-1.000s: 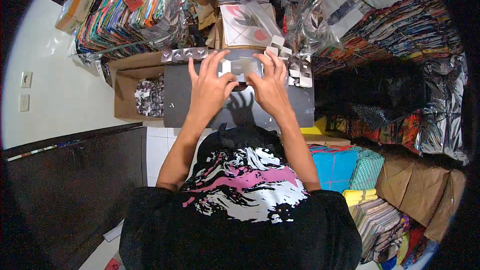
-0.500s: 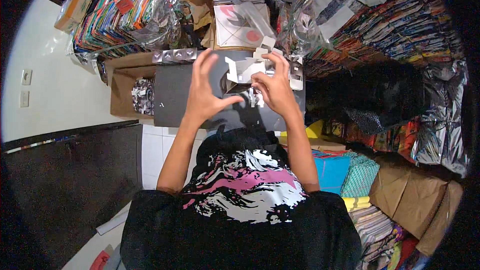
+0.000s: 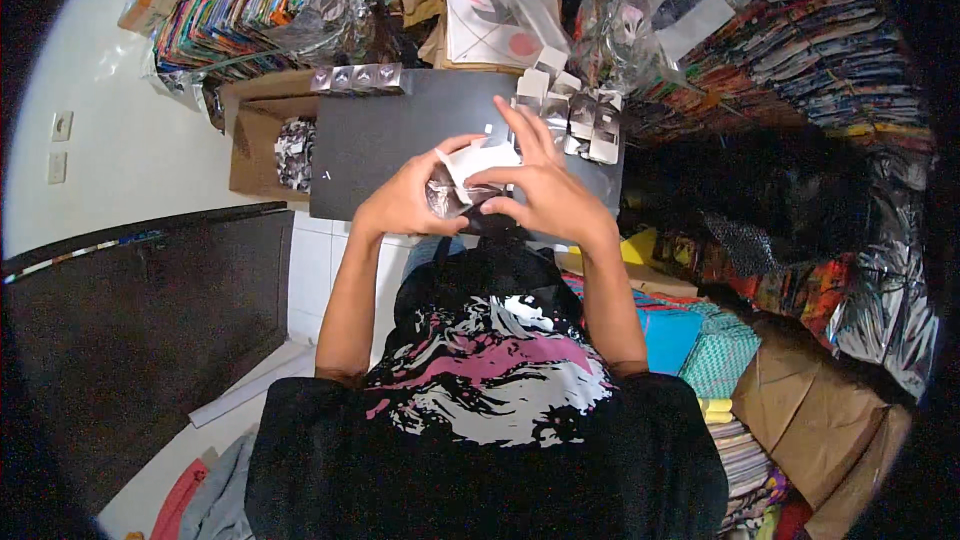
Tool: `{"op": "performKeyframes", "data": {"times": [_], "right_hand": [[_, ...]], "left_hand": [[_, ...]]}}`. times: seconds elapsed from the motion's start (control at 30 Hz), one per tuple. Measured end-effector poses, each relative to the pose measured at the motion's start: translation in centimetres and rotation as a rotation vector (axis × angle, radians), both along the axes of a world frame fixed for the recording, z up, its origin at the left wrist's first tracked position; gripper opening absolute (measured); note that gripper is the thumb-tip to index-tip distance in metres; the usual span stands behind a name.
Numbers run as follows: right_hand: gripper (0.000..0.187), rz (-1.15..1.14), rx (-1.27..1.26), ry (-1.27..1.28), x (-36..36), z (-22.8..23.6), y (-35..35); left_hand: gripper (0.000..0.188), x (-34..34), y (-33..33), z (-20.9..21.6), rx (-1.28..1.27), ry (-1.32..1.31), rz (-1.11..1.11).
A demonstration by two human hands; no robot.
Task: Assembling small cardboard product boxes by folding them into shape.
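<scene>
Left side first: half a second ago your left hand [image 3: 410,195] stood wide, clear of the small folding carton [image 3: 443,198]. Now it's curled around the carton's left side, fingers over the far edge, thumb along the near one. Carton sits tilted between both hands, over the dark work surface [image 3: 365,145], white flap [image 3: 490,157] up.

Your right hand [image 3: 550,190] has index across the flap and thumb just below, narrow gap; other fingers raised (can't tell if that's a real pinch or just contact). My read: left now does the steadying, right is on the flap side, and the carton isn't closed yet.

Around you: cluster of white-flapped cartons [image 3: 585,112] just beyond the right hand, row of small boxes [image 3: 358,78] beyond the left, cardboard bin [image 3: 250,155] with more small pieces to the left of that hand.
</scene>
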State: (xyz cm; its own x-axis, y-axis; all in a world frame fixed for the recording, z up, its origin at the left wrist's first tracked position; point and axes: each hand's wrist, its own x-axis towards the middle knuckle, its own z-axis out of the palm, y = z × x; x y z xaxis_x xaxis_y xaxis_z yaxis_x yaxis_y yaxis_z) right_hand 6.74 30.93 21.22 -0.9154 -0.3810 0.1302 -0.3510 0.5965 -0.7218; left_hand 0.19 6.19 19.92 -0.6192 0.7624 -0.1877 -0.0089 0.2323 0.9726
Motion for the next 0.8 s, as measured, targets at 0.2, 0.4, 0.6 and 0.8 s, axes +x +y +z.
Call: {"op": "performKeyframes", "data": {"times": [0.2, 0.4, 0.6, 0.8], "right_hand": [[0.039, -0.139, -0.041, 0.083, -1.0, 0.9, -1.0], [0.024, -0.389, -0.130, 0.457, -2.5, 0.8, -3.8], [0.039, -0.393, -0.146, 0.454, -3.0, -0.8, -10.2], [0.035, -0.363, -0.268, 0.398, -4.6, -0.5, -12.8]], "left_hand": [[0.099, 0.5, 0.4, 0.7, 0.042, 0.357, 0.136], [0.083, 1.0, 0.2, 0.0, 0.133, 0.056, 0.593], [0.064, -0.7, -2.5, 0.9, 0.239, -0.130, 0.675], [0.074, -2.3, -6.5, -0.7, 0.303, -0.047, 0.612]]}}
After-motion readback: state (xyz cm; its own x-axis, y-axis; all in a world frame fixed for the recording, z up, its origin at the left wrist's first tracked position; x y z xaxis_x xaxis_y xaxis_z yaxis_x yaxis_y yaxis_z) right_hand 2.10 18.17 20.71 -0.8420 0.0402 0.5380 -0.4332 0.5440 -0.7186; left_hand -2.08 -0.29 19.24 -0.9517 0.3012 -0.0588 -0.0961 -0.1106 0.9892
